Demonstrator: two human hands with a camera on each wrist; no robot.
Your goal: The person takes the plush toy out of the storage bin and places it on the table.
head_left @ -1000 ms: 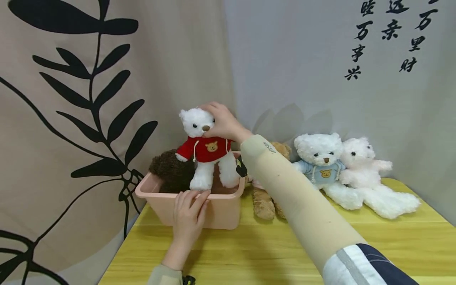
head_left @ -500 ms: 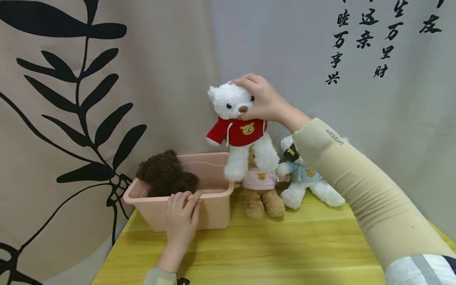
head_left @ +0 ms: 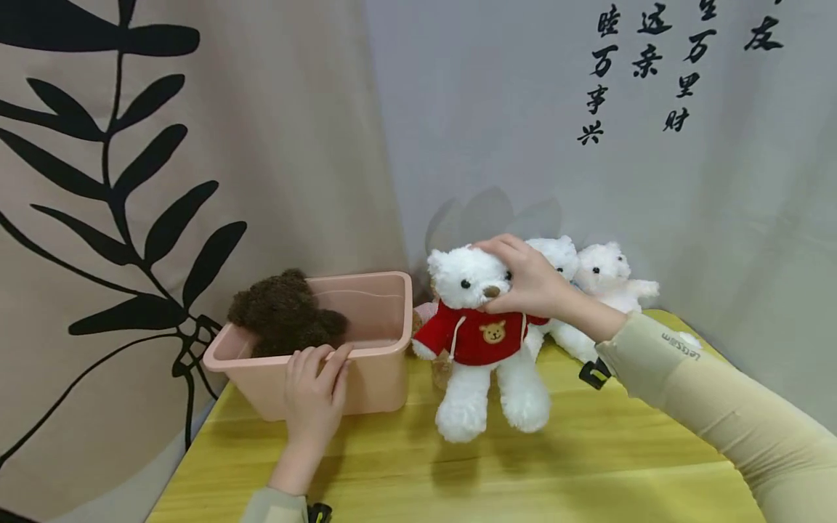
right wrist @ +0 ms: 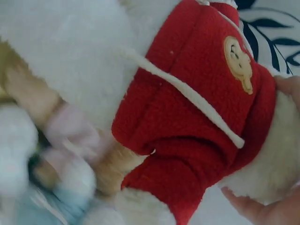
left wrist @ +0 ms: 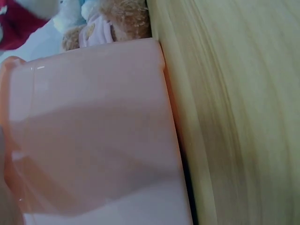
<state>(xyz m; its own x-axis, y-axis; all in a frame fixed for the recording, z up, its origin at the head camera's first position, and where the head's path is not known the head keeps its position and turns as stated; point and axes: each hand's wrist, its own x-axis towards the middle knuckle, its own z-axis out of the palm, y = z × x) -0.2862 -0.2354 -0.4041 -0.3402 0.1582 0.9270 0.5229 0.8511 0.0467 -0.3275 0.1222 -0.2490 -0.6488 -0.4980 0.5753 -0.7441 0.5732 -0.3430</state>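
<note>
My right hand (head_left: 523, 280) grips the head of a white teddy bear in a red hoodie (head_left: 480, 341), which hangs upright with its feet just above the yellow table (head_left: 556, 465), to the right of a pink plastic bin (head_left: 379, 378). The right wrist view shows the red hoodie (right wrist: 197, 117) close up. My left hand (head_left: 312, 392) rests on the bin's front rim, fingers curled over the edge. A dark brown plush (head_left: 284, 316) sits inside the bin at its left. The left wrist view shows the bin's wall (left wrist: 93, 136).
Behind the red-hooded bear, against the grey wall, sit a white bear (head_left: 559, 254), a pale pink-white bear (head_left: 611, 280) and a brown bear in a pink top (left wrist: 117, 21), mostly hidden. A leaf-patterned curtain (head_left: 131, 181) hangs at the left.
My right hand carried the red-hooded bear up out of the bin, then rightward and down to just above the table. My left hand stayed on the bin's rim.
</note>
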